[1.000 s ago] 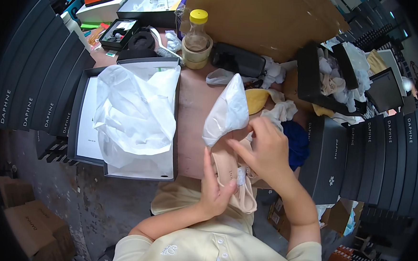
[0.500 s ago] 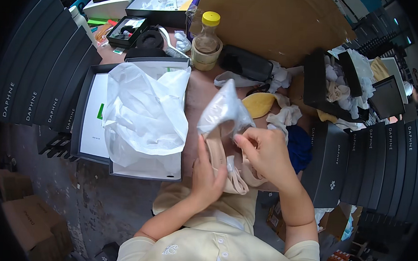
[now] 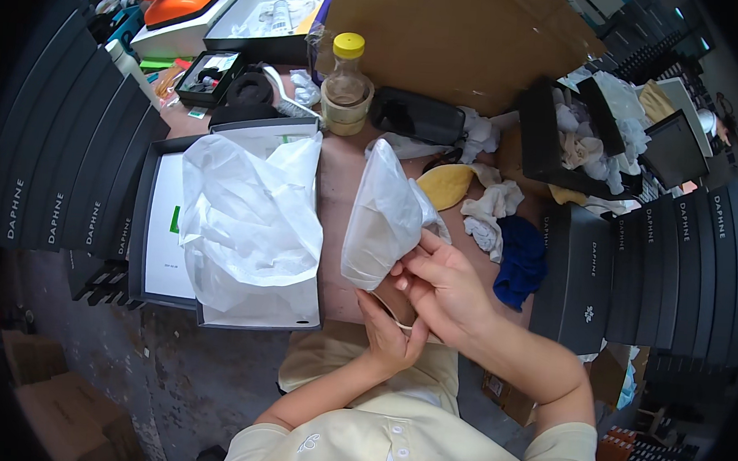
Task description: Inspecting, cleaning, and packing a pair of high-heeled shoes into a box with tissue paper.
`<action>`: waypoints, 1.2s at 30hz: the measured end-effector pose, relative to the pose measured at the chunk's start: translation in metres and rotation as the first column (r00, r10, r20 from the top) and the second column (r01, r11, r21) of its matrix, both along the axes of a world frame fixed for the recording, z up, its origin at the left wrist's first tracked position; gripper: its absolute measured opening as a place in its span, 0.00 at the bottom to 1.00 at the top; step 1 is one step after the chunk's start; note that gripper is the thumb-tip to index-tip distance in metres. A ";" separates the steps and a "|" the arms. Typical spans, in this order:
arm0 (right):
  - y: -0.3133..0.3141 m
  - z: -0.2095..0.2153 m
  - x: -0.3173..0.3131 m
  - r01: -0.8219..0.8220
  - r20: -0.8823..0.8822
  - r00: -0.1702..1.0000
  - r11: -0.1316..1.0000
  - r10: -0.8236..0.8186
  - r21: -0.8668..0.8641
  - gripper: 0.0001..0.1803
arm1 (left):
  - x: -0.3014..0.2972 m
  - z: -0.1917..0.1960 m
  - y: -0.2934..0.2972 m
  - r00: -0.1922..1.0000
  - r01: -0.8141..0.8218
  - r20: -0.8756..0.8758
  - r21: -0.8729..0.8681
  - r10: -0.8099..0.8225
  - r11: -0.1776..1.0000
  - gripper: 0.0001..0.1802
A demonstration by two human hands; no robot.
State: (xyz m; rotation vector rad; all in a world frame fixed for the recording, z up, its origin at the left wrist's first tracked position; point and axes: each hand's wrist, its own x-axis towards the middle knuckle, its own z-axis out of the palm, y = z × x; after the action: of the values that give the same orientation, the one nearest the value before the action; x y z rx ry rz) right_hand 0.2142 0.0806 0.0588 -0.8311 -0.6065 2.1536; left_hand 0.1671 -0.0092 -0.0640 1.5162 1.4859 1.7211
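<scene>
A beige shoe [image 3: 395, 307] is held over the table's near edge, most of it covered by a thin white wrapping bag [image 3: 378, 223]. My left hand [image 3: 390, 335] cups the shoe's uncovered end from below, fingers closed round it. From the right, my right hand [image 3: 443, 287] pinches the bag's lower edge with thumb and fingers, close above the left hand. To the left lies an open shoebox [image 3: 142, 246] with crumpled white tissue paper [image 3: 252, 215] spread over it. How far the shoe reaches inside the bag is hidden.
Dark shoeboxes stand stacked at left [image 3: 45, 143] and right [image 3: 582, 277]. Behind are a yellow-capped bottle [image 3: 348, 64], a black case [image 3: 417, 115] and a large cardboard sheet [image 3: 457, 41]. A yellow cloth [image 3: 445, 187] and blue cloth [image 3: 521, 261] lie right of my hands.
The white bag now covers more of the shoe, whose strap and side were showing before. Both hands have drawn closer together, and the shoe has turned so its sole shows.
</scene>
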 end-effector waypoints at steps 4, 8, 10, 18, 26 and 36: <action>-0.023 -0.016 -0.008 0.196 -0.286 0.916 0.936 -0.281 -0.292 0.17 | 0.005 -0.005 -0.002 0.999 0.036 0.039 0.016 -0.036 0.999 0.54; -0.043 -0.011 -0.002 0.042 -0.405 0.906 0.977 -0.125 -0.207 0.15 | -0.008 -0.008 -0.011 0.992 0.111 0.038 0.193 -0.120 0.975 0.54; -0.040 -0.011 0.008 -0.017 -0.169 0.985 0.999 0.022 0.034 0.10 | -0.011 -0.003 -0.018 0.995 0.089 0.032 0.145 -0.095 0.985 0.53; -0.027 0.022 0.006 -0.216 0.273 0.962 0.587 -0.010 0.781 0.11 | -0.046 0.028 -0.011 0.875 0.372 0.401 -0.200 -0.270 0.907 0.37; 0.016 0.017 0.018 -0.729 0.471 0.390 0.047 -0.791 0.682 0.17 | -0.066 0.052 -0.012 0.295 0.604 0.946 -0.076 -0.134 0.794 0.40; 0.047 -0.011 0.030 -0.383 0.401 0.588 0.195 -0.702 0.903 0.03 | -0.075 0.052 -0.010 -0.064 0.707 0.998 0.039 0.009 0.707 0.33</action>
State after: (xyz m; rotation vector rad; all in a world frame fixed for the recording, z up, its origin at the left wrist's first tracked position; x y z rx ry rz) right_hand 0.2442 0.1280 0.0478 -0.9271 -1.9703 0.4998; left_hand 0.0921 -0.0193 -0.0122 0.0426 0.4549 1.1968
